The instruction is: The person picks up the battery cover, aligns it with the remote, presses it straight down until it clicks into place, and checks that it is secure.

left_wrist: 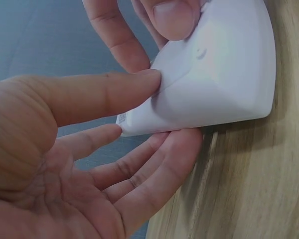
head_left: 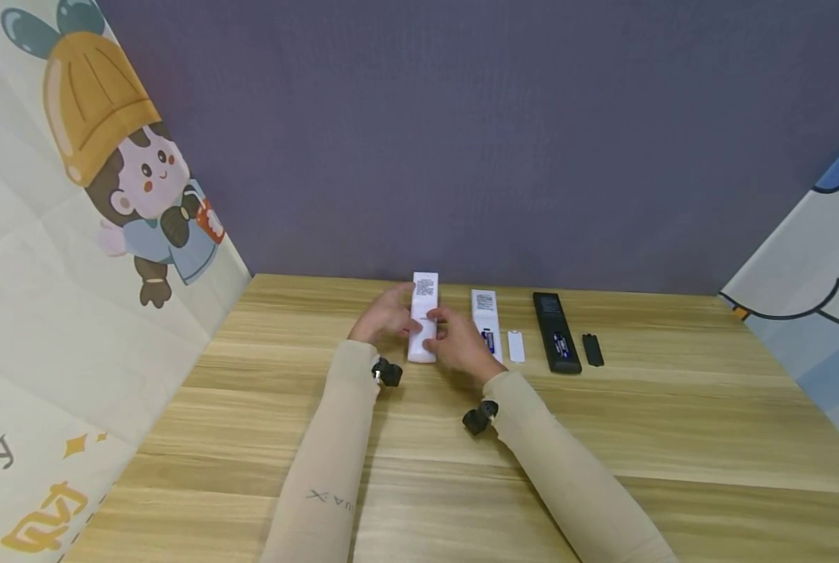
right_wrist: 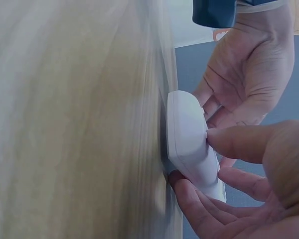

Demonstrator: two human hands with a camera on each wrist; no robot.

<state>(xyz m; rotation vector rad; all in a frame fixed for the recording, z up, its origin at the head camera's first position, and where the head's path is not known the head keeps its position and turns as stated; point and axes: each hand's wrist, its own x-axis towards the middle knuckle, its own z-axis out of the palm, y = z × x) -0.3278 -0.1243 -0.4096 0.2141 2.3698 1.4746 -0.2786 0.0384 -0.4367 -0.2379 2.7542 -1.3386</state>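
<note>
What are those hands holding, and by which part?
The leftmost white remote: the left hand grips its left side, the right hand its right side, both thumbs on its back.

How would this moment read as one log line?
left hand: grips white remote; right hand: grips same remote; nearby: other white remote, white cover, black remote, black cover

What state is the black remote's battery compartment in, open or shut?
Open: in the head view, blue batteries show in the back of the black remote, and a small black cover lies beside it.
</note>
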